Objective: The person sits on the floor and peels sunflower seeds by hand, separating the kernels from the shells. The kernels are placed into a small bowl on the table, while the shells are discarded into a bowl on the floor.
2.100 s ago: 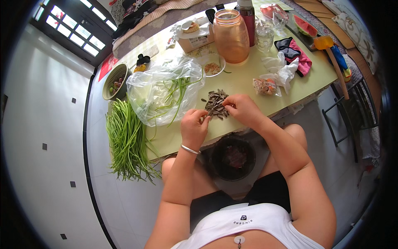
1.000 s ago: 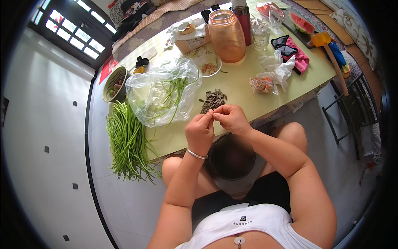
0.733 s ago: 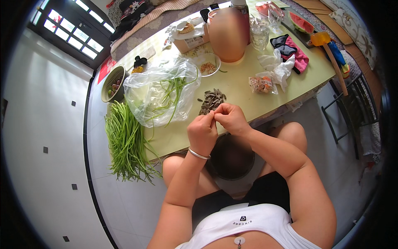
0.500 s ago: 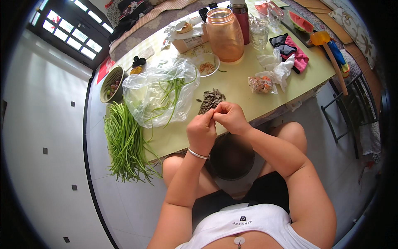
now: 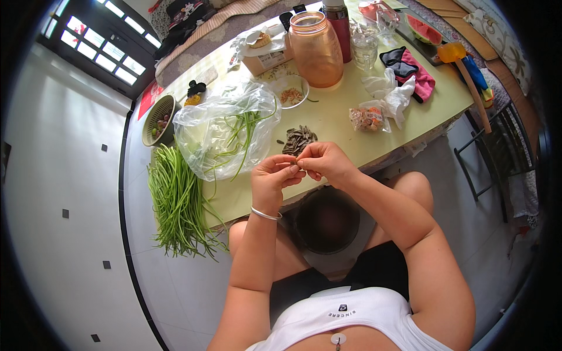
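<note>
My left hand [image 5: 274, 178], with a silver bangle at the wrist, pinches a small brownish sunflower seed [image 5: 294, 163] between thumb and finger. From the other side my right hand [image 5: 325, 162] grips the same seed, its fingertips meeting the left ones. The fingers cover most of the seed. Just beyond the fingertips, a heap of dark striped sunflower seeds [image 5: 300, 139] lies on the table [image 5: 333, 117]. Farther back stands a clear round bowl [image 5: 307, 89] with small tan and orange bits in it. Between my knees, under my hands, is a dark round bin [image 5: 328, 225].
Left of the heap lie a clear plastic bag [image 5: 199, 126] of greens, long green stalks [image 5: 178, 202] overhanging the edge, and a basket [image 5: 149, 137]. An orange jar [image 5: 316, 52] stands behind. To the right are a snack packet [image 5: 367, 119], crumpled tissue [image 5: 400, 99] and pink cloth [image 5: 425, 85].
My left hand has shifted a little left and down, and its fingers have opened out from a tight curl. Both hands still meet at the fingertips, where the seed now shows.
</note>
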Tool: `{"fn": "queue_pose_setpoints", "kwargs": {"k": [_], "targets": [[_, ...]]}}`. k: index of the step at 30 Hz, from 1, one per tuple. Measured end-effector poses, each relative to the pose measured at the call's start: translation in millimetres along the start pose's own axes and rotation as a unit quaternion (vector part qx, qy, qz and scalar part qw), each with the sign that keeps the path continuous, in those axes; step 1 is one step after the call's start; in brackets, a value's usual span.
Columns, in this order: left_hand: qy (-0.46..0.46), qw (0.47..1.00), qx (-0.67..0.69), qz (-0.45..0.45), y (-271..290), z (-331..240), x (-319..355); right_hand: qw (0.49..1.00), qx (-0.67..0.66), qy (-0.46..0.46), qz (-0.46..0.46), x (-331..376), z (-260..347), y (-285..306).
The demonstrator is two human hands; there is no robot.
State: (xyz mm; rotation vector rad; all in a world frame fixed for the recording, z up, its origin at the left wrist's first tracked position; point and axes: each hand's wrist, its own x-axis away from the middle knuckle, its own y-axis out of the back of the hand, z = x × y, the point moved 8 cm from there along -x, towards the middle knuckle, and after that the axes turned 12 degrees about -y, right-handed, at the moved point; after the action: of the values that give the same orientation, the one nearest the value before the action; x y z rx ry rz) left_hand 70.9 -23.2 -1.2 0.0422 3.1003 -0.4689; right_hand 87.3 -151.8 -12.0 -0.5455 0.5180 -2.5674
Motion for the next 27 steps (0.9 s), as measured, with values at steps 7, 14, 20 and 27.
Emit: {"fn": "queue_pose_setpoints", "kwargs": {"k": [7, 14, 20, 27], "targets": [[-0.100, 0.985, -0.141, 0.022, -10, -19, 5, 0.997, 0.075, 0.000, -0.035, 4, 2, -2], [-0.330, 0.856, -0.395, 0.038, -27, -54, 24, 0.995, -0.082, -0.037, -0.048, 1, -11, -1], [-0.336, 0.884, -0.304, 0.117, -44, -63, 32, 0.960, -0.195, -0.152, 0.131, -5, -29, -19], [-0.163, 0.972, -0.162, -0.040, 25, -44, 3, 0.928, 0.321, -0.150, 0.114, 30, -10, -41]]}}
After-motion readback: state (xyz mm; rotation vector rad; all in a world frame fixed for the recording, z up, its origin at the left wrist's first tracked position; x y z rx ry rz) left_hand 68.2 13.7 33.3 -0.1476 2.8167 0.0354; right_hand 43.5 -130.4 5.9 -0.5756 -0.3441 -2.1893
